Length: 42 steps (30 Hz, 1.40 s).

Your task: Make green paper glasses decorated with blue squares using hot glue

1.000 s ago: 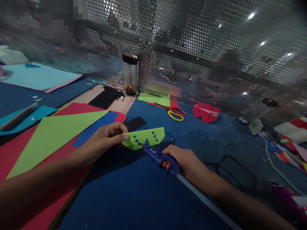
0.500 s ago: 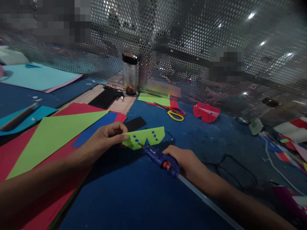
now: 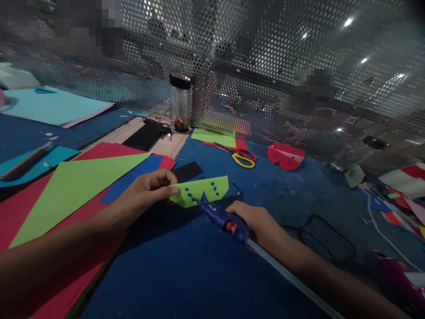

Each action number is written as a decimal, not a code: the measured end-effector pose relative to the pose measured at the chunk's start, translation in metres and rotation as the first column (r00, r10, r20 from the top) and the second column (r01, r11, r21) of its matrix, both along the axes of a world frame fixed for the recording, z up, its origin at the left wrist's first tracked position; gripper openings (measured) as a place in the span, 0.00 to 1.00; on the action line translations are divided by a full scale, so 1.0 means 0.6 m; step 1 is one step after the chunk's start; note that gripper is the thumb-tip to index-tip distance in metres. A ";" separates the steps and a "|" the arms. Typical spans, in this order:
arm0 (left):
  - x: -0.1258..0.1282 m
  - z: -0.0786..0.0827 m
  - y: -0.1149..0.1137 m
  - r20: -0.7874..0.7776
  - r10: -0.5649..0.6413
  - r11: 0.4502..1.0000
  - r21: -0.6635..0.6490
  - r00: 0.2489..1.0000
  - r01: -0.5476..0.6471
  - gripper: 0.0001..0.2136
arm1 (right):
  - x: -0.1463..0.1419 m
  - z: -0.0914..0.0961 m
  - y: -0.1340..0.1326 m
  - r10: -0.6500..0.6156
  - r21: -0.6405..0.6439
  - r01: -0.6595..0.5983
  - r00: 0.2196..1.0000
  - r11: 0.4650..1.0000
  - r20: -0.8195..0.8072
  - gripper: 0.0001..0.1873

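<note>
Between the thumb and fingers of my left hand (image 3: 154,188) is the left end of a green paper cutout (image 3: 179,198), folded along its top, with a notch in its lower edge and small blue diamonds on it. My right hand (image 3: 254,221) is wrapped round a blue glue gun (image 3: 214,215), and a long clear glue stick (image 3: 282,272) runs out of its back. The gun's nozzle is at the cutout's lower edge, near the lowest blue diamond on the left; whether it touches, I cannot tell.
Red, green and blue paper sheets (image 3: 79,181) lie at left. Scissors (image 3: 244,157) and a red paper butterfly (image 3: 286,156) lie farther back. A lidded jar (image 3: 181,104) stands by the perforated metal screen (image 3: 259,88). A black cable (image 3: 327,217) curls at right.
The glue gun's nozzle has shifted very slightly right along the cutout's lower edge. My left hand keeps its hold almost unmoved.
</note>
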<state>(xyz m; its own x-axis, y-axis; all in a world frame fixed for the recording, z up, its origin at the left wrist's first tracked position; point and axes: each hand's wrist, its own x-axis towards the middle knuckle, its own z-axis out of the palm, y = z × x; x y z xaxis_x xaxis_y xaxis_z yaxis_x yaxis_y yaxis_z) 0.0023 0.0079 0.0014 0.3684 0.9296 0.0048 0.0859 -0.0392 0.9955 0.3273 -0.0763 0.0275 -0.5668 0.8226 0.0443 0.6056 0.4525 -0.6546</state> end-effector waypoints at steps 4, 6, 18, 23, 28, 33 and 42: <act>0.003 0.005 -0.001 -0.006 0.009 1.000 0.007 1.000 -0.009 0.13 | 0.001 0.001 -0.002 0.012 0.000 -0.012 1.000 1.000 0.005 0.13; 0.004 0.007 -0.002 0.001 0.010 1.000 -0.009 1.000 -0.010 0.13 | 0.001 0.003 -0.002 0.015 -0.003 -0.015 1.000 1.000 0.005 0.12; 0.003 0.005 0.001 -0.012 0.008 1.000 -0.004 1.000 -0.008 0.14 | 0.002 0.003 -0.001 -0.002 -0.016 0.002 1.000 1.000 -0.015 0.11; 0.000 0.006 -0.001 -0.013 0.011 1.000 -0.011 1.000 -0.011 0.14 | 0.003 -0.009 0.000 0.011 -0.005 -0.011 1.000 1.000 -0.022 0.12; 0.002 0.010 -0.001 0.015 0.033 0.999 -0.019 0.999 -0.033 0.13 | 0.013 0.001 0.006 -0.091 0.002 0.091 0.996 0.996 -0.019 0.13; 0.004 0.002 0.005 0.058 0.054 0.997 -0.054 0.997 -0.051 0.13 | 0.050 0.022 0.018 -0.307 0.166 0.298 0.951 0.940 0.030 0.13; 0.004 0.006 0.007 0.009 0.017 0.999 0.028 1.000 -0.018 0.15 | 0.136 -0.007 0.018 -0.667 0.305 0.593 0.658 0.745 0.349 0.19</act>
